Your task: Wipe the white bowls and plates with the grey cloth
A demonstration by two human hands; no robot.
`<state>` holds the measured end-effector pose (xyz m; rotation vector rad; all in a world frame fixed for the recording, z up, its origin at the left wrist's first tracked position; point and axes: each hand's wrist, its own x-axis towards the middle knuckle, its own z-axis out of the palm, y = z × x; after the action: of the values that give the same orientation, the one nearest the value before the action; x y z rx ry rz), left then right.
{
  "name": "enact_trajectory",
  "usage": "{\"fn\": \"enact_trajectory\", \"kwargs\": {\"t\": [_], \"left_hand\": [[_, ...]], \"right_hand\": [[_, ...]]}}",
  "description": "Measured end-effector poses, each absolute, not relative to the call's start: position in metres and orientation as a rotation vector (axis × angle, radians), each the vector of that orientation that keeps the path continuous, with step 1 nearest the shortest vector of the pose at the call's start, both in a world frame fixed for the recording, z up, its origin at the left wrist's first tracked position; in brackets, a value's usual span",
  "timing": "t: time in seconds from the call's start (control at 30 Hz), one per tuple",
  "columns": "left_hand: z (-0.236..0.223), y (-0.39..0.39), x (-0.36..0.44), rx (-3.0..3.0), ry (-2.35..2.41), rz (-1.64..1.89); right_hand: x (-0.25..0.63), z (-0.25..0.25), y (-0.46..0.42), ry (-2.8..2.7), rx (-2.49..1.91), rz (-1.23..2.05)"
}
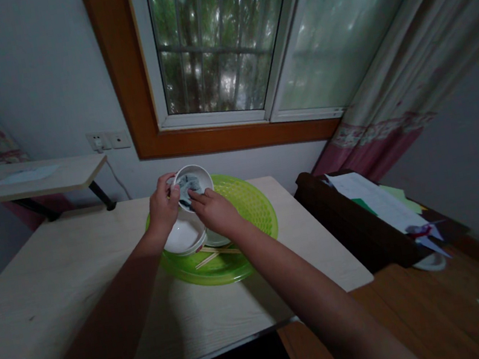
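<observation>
My left hand (164, 203) grips a small white bowl (203, 176) by its left side, tilted so the inside faces me. A grey-blue cloth (188, 183) lies inside the bowl, and my right hand (213, 208) is closed on it, pressing it to the bowl's inner wall. Below sits another white bowl (183, 235) on a round green tray (255, 204). Beside it, a further white dish (216, 239) is partly hidden by my right hand. Wooden chopsticks (209, 258) lie across the front of the tray; my right forearm covers some of their length.
The tray rests on a pale wooden table (79, 292). A raised shelf (28, 178) on black legs stands at the back left, near wall sockets (109, 140). Right of the table is a dark brown piece of furniture (341, 211) with papers (376, 199) on it. A window is ahead.
</observation>
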<state>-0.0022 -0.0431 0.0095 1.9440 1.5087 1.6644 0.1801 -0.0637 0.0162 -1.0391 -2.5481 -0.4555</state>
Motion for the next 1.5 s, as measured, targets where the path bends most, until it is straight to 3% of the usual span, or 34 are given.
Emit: {"fn": "enact_trajectory", "kwargs": {"t": [0.37, 1.5], "left_hand": [[0.012, -0.043, -0.002, 1.946, 1.516, 1.657], [0.011, -0.044, -0.002, 1.899, 1.555, 1.681]], "right_hand": [[0.183, 0.012, -0.066, -2.59, -0.996, -0.23], [0.184, 0.029, -0.072, -2.471, -1.038, -0.371]]}}
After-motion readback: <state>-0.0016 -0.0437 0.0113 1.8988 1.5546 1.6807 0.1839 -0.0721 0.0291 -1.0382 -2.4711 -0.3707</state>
